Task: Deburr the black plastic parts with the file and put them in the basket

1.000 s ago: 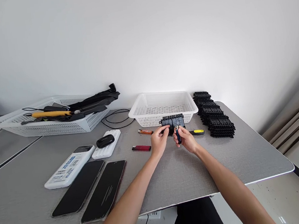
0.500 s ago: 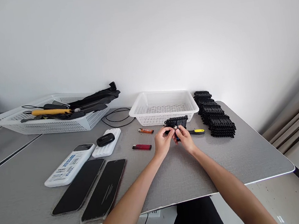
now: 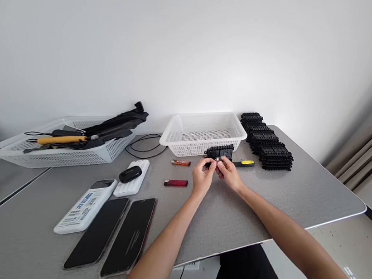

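- Nearest me, taking the person's hands as the clock's centre and the wall as twelve, two dark phones (image 3: 128, 237) lie side by side on the grey table (image 3: 196, 220), toward eight o'clock.
- Near nine, a big white power bank (image 3: 85, 207) sits beside them; just past it, a smaller power bank (image 3: 137, 182) carries a black case (image 3: 130, 174) on top.
- At the centre is the held lighter (image 3: 218, 159), up off the table between the two hands, only its metal top showing.
- The right hand (image 3: 231, 174) has its fingers curled and clamped on it.
- The left hand (image 3: 202, 178) has thumb and forefinger close together at the metal top; whether they pinch it, I can't tell.
- A red lighter (image 3: 176, 183) lies near nine, an orange lighter (image 3: 181, 162) a little above nine.
- At three, just beside the right hand, a tool's yellow handle (image 3: 246, 163) pokes out.
- A ridged black panel (image 3: 221, 152) stands just behind the fingers at twelve, a white basket (image 3: 187, 149) beyond.
- Between two and three, black panels rise in stacks (image 3: 275, 157).
- Around ten: a looped cable (image 3: 155, 156), then a wide basket (image 3: 72, 160) of black gear and an orange-yellow stick (image 3: 61, 139).
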Tool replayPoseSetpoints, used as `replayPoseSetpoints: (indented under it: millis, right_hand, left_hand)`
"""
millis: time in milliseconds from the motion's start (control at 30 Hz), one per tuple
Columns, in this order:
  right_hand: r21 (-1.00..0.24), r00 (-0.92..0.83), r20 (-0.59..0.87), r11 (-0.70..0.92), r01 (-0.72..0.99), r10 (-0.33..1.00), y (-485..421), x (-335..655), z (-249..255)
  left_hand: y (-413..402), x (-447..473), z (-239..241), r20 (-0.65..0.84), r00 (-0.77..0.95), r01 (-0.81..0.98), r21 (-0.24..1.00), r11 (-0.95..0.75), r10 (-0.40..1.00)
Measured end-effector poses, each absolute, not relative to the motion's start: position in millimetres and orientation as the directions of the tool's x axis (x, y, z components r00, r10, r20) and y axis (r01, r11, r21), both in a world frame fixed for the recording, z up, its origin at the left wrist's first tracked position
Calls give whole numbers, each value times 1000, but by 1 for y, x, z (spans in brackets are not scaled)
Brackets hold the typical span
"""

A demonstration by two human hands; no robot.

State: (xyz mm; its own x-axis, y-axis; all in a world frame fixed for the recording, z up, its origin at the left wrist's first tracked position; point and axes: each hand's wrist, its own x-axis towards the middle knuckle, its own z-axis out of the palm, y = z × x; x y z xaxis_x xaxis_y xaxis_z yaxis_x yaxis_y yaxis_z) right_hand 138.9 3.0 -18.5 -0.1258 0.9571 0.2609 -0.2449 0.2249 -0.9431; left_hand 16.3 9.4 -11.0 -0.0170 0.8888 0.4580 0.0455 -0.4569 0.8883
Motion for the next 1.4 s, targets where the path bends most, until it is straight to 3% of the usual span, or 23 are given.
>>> replayPoseSetpoints:
  millis: [1400]
  right_hand:
    - [-946,-110,295,274,-173,949,8,140,-31]
  left_hand:
    - [7,18,-15,479,-39,122,873,-472,877]
